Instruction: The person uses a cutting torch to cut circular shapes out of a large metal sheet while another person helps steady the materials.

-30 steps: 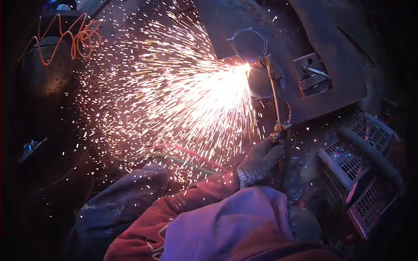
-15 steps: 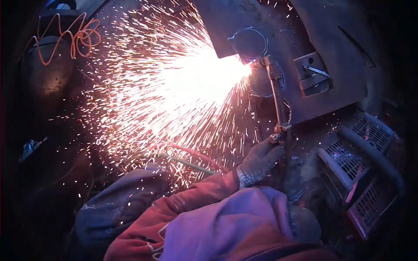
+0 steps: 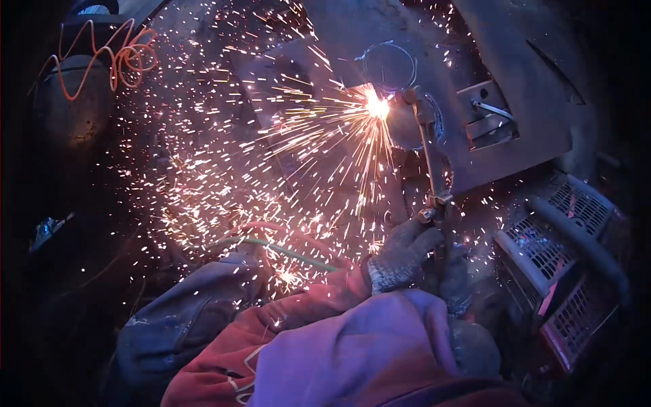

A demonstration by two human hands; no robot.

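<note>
My left hand, in a grey knitted glove below a red sleeve, grips a cutting torch near its valve end. Behind it, my right hand, also gloved, is closed round the torch's rear part; shadow hides most of its fingers. The torch head points at a thick steel plate, by the lower rim of a round cut outline. A bright glow burns at the tip, and sparks fan out to the left and downward. Another round cut piece lies partly behind the torch head.
Orange coiled wire hangs over a dark cylinder at far left. Red and green hoses run beside my left arm. Grated metal steps stand at right. A metal bracket sits in a square opening of the plate.
The large white glare and dense spark spray have shrunk to a small glow with thinner sparks. Steel left of the torch now shows. Both hands stay almost in place.
</note>
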